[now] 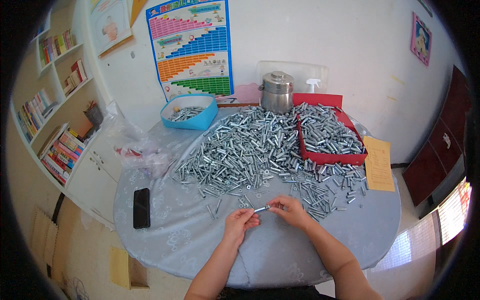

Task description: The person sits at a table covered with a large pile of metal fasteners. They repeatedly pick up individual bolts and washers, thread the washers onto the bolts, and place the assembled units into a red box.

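The left hand (pixel 241 224) and right hand (pixel 290 212) pinch opposite ends of a slim metal piece (pixel 261 209) over a gray-covered table (pixel 172 252) heaped with fasteners (pixel 235 147). A bookshelf (pixel 60 108) stands left of a wall chart (pixel 191 50).

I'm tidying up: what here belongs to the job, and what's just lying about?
Likely the job:
silver metal tube, in left hand and right hand
heap of silver metal parts
red rectangular parts box
blue rounded parts box

Seemingly lying about:
black rectangular phone
clear plastic bag
yellow paper sheet
silver cylindrical metal pot
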A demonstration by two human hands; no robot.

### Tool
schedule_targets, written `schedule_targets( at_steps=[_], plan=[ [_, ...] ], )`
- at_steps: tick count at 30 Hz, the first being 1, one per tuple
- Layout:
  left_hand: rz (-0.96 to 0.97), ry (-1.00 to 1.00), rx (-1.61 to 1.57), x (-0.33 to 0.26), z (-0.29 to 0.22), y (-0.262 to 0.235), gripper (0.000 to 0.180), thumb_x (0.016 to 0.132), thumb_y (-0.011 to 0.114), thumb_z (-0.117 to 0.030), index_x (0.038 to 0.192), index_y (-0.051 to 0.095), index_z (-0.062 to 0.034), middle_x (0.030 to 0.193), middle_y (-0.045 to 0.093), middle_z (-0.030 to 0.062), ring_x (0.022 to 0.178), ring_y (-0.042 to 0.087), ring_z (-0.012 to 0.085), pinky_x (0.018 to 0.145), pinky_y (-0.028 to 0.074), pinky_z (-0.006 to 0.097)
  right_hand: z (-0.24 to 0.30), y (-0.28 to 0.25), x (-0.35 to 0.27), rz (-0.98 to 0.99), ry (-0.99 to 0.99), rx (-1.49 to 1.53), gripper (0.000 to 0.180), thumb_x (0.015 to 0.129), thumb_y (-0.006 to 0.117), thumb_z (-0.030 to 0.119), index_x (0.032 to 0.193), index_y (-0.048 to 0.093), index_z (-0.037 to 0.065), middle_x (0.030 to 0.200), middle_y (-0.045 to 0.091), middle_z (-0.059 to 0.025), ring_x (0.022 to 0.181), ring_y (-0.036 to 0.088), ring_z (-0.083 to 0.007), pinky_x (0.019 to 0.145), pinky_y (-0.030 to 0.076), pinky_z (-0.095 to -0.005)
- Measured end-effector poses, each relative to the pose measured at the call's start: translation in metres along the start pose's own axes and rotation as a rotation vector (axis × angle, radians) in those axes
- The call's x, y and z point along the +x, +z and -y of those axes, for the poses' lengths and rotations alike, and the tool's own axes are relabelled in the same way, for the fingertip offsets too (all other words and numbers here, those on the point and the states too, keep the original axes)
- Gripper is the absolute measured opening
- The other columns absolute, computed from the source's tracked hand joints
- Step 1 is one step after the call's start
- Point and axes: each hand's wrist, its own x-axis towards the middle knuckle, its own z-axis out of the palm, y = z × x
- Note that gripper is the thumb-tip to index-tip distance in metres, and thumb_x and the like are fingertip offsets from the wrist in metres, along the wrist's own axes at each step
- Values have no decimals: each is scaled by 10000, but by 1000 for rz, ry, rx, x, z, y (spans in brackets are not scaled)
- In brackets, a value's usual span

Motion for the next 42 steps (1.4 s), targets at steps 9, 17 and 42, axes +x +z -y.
schedule_targets(
  at_steps=[9,17,42],
  plan=[
    [21,-63,6,-1,-1,-1,150,821,596,-131,830,565,15,736,612,112,573,603,161,523,526,253,4,0,0,-146,-448,-253,169,788,596,128,938,576,52,861,580,-114,777,554,-288,709,436,-344],
    [28,34,82,-7,3,11,149,827,588,-131,858,555,10,745,609,110,574,596,157,507,521,256,-11,11,-4,-56,32,-7,196,855,528,221,907,564,35,731,591,-88,690,575,-204,657,444,-291],
    [-29,31,-82,0,7,3,132,838,565,-106,891,550,14,785,608,127,629,609,180,588,533,269,-8,9,-4,-22,77,299,327,902,464,275,859,599,-20,715,590,-65,649,547,-117,606,449,-248]
  ],
)
